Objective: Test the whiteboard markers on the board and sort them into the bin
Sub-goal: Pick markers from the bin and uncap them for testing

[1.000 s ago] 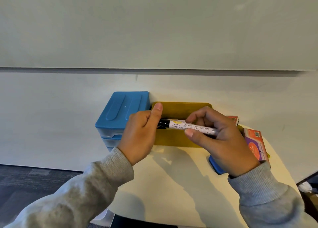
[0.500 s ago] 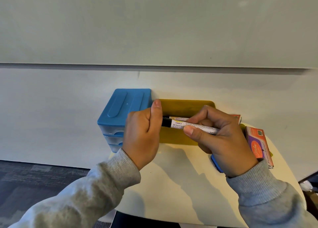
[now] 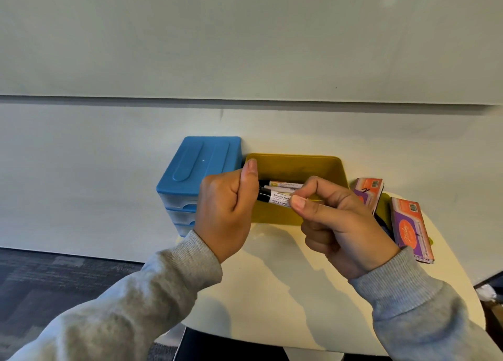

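Observation:
I hold one whiteboard marker, white-barrelled with a black cap, level in front of the yellow bin. My left hand is fisted around its black cap end, thumb up. My right hand pinches the white barrel between thumb and forefinger. More markers lie inside the bin behind it. The whiteboard fills the wall above.
A blue-topped small drawer unit stands left of the bin, against the wall. Two orange-and-purple eraser boxes lie at the right on the round cream table. Dark carpet lies lower left.
My hands rose a little and drew closer together on the marker. My left hand closed fully over the cap end, and less of the barrel shows now.

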